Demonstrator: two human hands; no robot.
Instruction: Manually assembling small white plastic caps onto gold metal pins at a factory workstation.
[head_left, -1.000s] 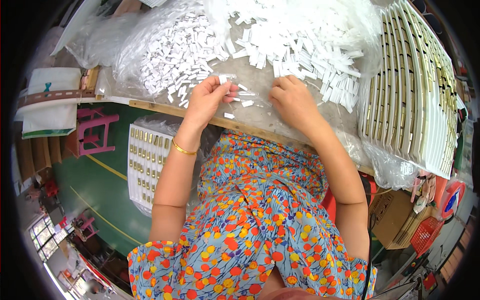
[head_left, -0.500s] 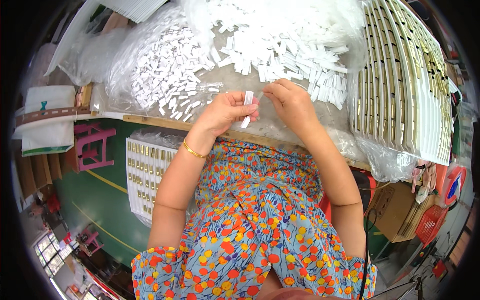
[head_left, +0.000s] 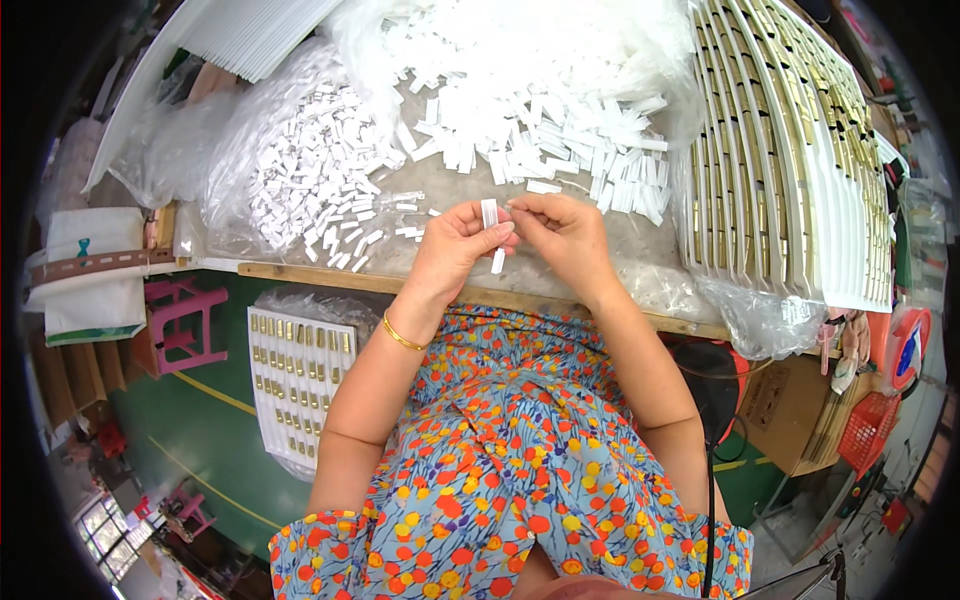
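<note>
My left hand [head_left: 462, 243] is closed around a slim white plastic piece [head_left: 490, 213], its thumb pressed over it. The upper part stands out above the fingers. A short white end [head_left: 498, 262] shows below the thumb. Close beside it, my right hand [head_left: 560, 228] has its thumb and index finger pinched together near the left fingertips. What lies in that pinch is too small or hidden to make out. Both hands are just over the near edge of the grey table [head_left: 440, 184]. Beyond them lies a heap of longer white plastic pieces [head_left: 560, 130].
At the left sits a pile of small white pieces [head_left: 325, 160] in clear plastic film. White trays of gold-coloured parts [head_left: 770, 150] stand in rows at the right. Another tray of gold parts [head_left: 300, 385] is below the wooden table edge [head_left: 330, 279]. A pink stool [head_left: 185, 325] stands at left.
My right hand has come closer to the left hand, its pinch now beside the left fingertips. The left hand still holds the white piece. The whole view has shifted slightly.
</note>
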